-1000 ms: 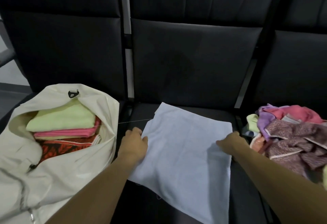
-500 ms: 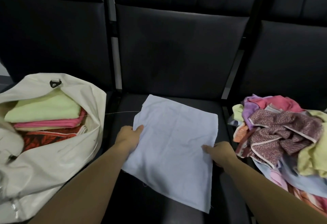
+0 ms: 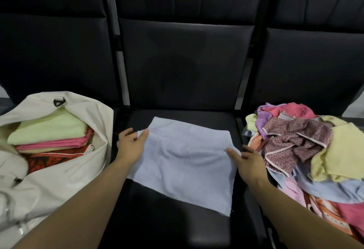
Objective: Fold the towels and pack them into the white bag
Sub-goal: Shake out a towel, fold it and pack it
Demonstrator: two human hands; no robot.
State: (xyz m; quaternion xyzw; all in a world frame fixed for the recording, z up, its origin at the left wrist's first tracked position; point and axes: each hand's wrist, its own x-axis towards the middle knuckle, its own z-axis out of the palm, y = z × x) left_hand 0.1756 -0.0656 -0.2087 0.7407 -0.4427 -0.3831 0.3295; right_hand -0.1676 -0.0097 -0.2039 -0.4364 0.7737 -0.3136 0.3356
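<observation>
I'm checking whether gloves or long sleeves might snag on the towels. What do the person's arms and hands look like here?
Both forearms are bare as far as the frame shows: no sleeves in view. The left hand and right hand wear no gloves, and no rings, watch or bracelets are visible. Nails look short, though the picture is too soft to be sure.

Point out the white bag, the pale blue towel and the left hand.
white bag [image 3: 65,181], head view, front wall.
pale blue towel [image 3: 183,162], head view, middle of cloth.
left hand [image 3: 131,145], head view, back of hand.
</observation>
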